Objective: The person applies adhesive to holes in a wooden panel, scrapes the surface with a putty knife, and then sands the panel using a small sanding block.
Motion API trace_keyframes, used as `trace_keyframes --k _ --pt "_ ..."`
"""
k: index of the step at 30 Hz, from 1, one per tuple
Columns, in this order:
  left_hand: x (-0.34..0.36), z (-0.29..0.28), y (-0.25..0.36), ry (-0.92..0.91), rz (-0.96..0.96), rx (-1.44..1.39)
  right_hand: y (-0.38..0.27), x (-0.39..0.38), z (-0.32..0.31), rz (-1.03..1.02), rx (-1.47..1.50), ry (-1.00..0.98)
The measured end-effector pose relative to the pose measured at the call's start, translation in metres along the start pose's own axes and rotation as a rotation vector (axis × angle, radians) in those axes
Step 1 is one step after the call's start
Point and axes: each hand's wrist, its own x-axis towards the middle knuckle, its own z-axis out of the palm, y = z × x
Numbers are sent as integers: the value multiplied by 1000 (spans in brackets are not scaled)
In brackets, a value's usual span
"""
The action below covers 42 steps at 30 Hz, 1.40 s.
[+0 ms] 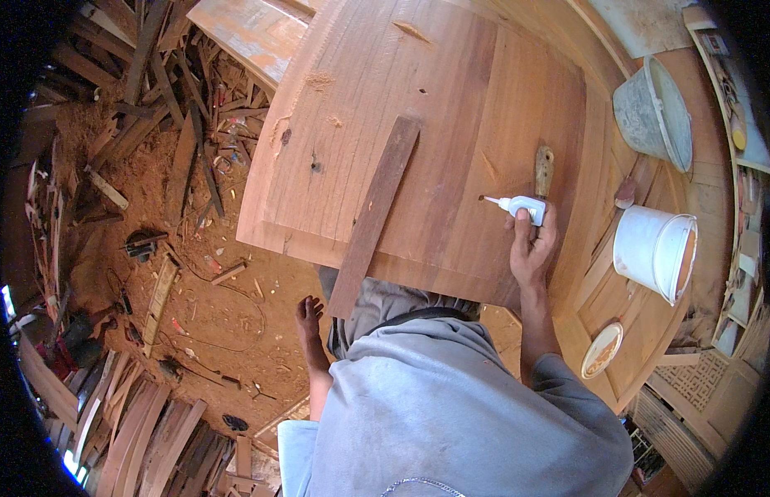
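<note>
My right hand (536,247) is closed around a small white squeeze bottle (527,207). The bottle is tilted, and its thin nozzle points left, with the tip at a small dark hole (482,198) in a wide brown wooden panel (451,124). Just beyond that hand lies a tool with a worn wooden handle (544,170); its other end cannot be made out. My left hand (309,313) hangs beside my body, off the panel's near edge, with loosely bent fingers apart and nothing in them. A dark wooden strip (375,217) lies on the panel and juts over the near edge.
To the right, a grey bucket (650,116), a white bucket (650,248) and a round lid (603,349) sit on more woodwork. Wood offcuts (182,157) are heaped at the far left. Sawdust, cords and a power tool (142,244) lie on the floor.
</note>
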Motion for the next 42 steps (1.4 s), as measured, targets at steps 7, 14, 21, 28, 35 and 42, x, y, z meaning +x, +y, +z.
trace_keyframes --k 7,14,21,28,35,42 --pt "-5 5 12 18 8 28 -4 0 0 13 -6 4" --pt "-11 7 19 17 -15 34 -3 0 -2 5 -7 -8" --pt "-5 5 9 20 -7 30 2 -2 -2 7 5 -6" --pt "-3 1 4 -5 -15 24 1 -2 -2 -7 1 -13" --pt "0 2 -2 2 -2 -31 -2 -3 0 31 44 -21" --pt "5 1 -6 1 -7 3 0 -3 -1 29 38 -34"
